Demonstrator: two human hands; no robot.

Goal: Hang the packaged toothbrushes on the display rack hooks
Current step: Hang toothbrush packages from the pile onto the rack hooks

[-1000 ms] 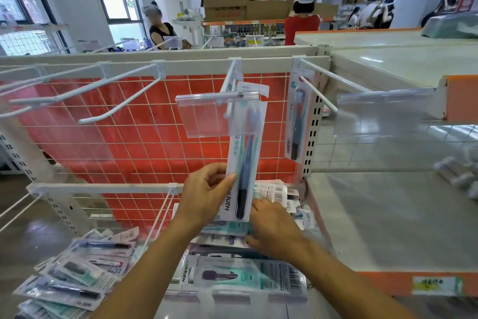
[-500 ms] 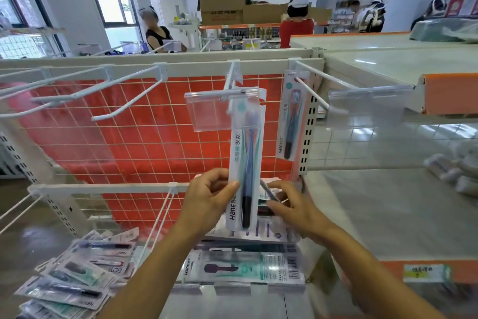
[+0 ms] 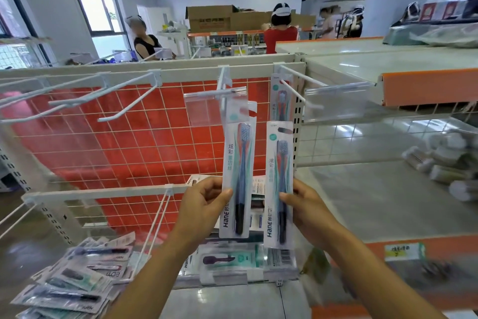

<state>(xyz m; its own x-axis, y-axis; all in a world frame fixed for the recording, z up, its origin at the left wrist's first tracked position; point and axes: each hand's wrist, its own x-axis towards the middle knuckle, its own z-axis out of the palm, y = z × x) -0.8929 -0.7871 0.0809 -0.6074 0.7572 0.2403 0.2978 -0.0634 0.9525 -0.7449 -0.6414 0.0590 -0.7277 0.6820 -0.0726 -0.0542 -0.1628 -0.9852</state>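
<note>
Right hand raised, grip pinching second pack | left hand grip holds hooked pack

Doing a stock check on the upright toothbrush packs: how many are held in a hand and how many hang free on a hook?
Held in the left hand, up at the middle hook: 1 pack
Held in the right hand: 1 pack
Hanging free on the right hook: 1 pack
Total: 3
</note>
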